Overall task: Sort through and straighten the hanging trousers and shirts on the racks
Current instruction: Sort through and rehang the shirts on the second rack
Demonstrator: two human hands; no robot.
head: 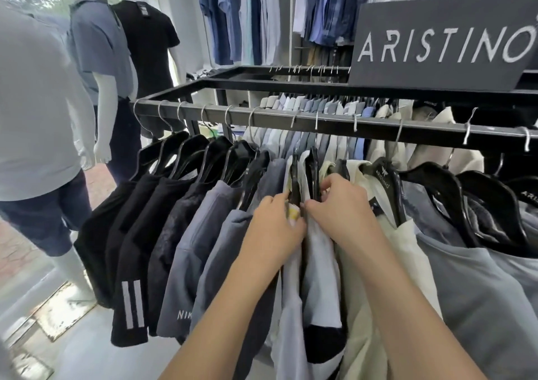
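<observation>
Shop floor (87, 344) pale underfoot, and the black rail (320, 119) runs straight across in front of me. Left of the rail stand mannequins (99, 59) in tees. On the rail's left end hang black shirts (131, 234), then grey shirts (203, 234). Under the rail's middle is my left hand (273, 228), fingers curled round a hanger (295, 181). Just beside it is my right hand (343, 208), thumb and curled fingers pinching the white shirt (320, 257) near its shoulder. Further right along the rail comes a cream shirt (378, 263), packed close. On the rail's far side sits an ARISTINO sign (442, 42); behind the rail, blue wall shirts (247, 16).
</observation>
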